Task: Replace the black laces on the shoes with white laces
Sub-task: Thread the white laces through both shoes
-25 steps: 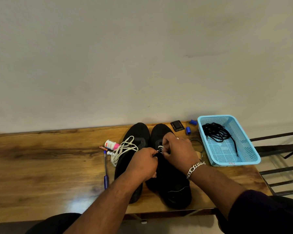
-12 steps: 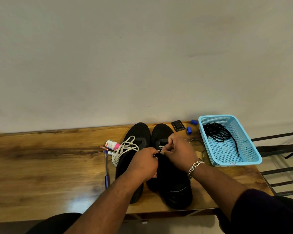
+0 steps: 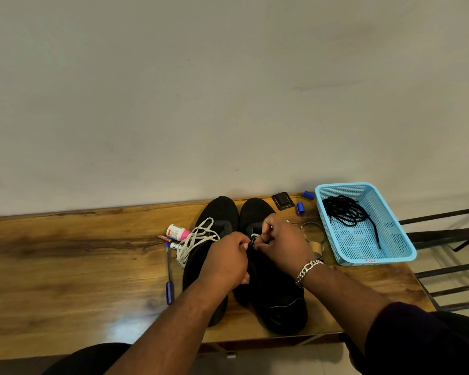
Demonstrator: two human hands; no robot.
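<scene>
On the wooden table (image 3: 65,266), two black shoes (image 3: 276,299) side by side, toes toward the wall, long axis away from the person. Left hand (image 3: 224,262) and right hand (image 3: 283,243) meet over the right shoe, both pinching a white lace (image 3: 254,236) at the eyelets. Spare white lace (image 3: 194,239) piled on the left shoe. Blue basket (image 3: 395,255) at right holds black laces (image 3: 344,211); its red label is unreadable.

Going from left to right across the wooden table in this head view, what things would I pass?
Blue pen → white bottle with pink cap → loose white lace → left black shoe → right black shoe → small blue cap → light blue plastic basket holding black laces.
</scene>
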